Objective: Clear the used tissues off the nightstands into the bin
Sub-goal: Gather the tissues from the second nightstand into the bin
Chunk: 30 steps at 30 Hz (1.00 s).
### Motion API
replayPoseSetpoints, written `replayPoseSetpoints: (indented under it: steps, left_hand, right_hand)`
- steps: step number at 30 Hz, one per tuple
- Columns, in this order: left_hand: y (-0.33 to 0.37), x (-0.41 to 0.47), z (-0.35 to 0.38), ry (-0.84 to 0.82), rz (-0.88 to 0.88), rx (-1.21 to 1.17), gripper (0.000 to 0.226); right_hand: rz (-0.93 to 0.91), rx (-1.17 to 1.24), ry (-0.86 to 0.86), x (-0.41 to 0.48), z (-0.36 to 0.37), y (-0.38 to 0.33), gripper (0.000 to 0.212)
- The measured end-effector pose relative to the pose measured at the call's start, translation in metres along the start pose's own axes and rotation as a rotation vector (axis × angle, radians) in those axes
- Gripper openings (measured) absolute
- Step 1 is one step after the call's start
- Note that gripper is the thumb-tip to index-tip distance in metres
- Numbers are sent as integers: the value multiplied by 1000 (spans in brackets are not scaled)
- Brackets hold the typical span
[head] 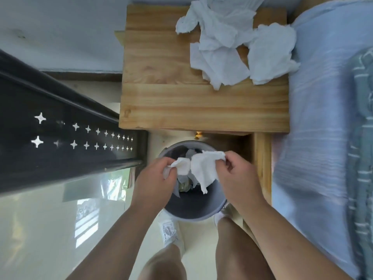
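Note:
A round grey bin [193, 211] stands on the floor in front of the wooden nightstand [181, 102], with crumpled tissues inside it. Directly over the bin's mouth, my left hand [155, 178] pinches a small white tissue [181, 167]. My right hand [240, 176] grips a larger white tissue [205, 170] that hangs down over the bin. Several crumpled white tissues [232, 43] lie in a heap on the far right part of the nightstand's top.
A bed with a light blue sheet [323, 138] and a striped teal blanket [363, 158] runs along the right. A black panel with star cut-outs [60, 138] stands at the left. My legs and white shoes are just below the bin on the pale glossy floor.

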<state>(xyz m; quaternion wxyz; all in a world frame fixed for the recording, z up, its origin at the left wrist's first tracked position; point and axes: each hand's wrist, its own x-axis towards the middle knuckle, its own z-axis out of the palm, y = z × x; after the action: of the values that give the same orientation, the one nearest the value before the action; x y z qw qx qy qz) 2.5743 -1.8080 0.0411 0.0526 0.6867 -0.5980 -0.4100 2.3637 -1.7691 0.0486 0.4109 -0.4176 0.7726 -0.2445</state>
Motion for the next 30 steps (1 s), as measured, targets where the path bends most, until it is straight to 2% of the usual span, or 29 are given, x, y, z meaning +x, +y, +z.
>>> replayPoseSetpoints:
  steps: [4,7,8,10,11,13,17,22,26,30]
  left_hand:
    - [-35,2,26,-176,-166,120,21]
    - [-54,5,40,-225,-197,139,25]
    - [-60,6,43,-248,-205,138,25]
    - [-68,8,47,-300,-220,121,31]
    - [-70,9,49,-319,-233,108,38]
    - [-74,9,50,-330,-256,93,47]
    - [-69,8,49,-291,-242,72,42]
    - [-25,8,26,-114,-149,-39,47]
    - [37,18,-3,0,-7,-155,20]
    - [101,41,-28,57,138,-189,14]
  right_hand:
    - [227,-147,-110,0,36,50,32]
    - [333,-198,-270,2,56,74,20]
    - [380,-177,-311,3,61,78,22]
    - [476,-100,-338,5,65,83,48]
    - [516,-62,-337,6,66,85,54]
    - [558,-10,-323,9,65,83,53]
    - [516,23,-252,15,54,68,25]
    - [369,81,-123,23,20,22,23]
    - [188,161,-9,32,-22,-29,26]
    - [87,208,105,54,-62,-71,16]
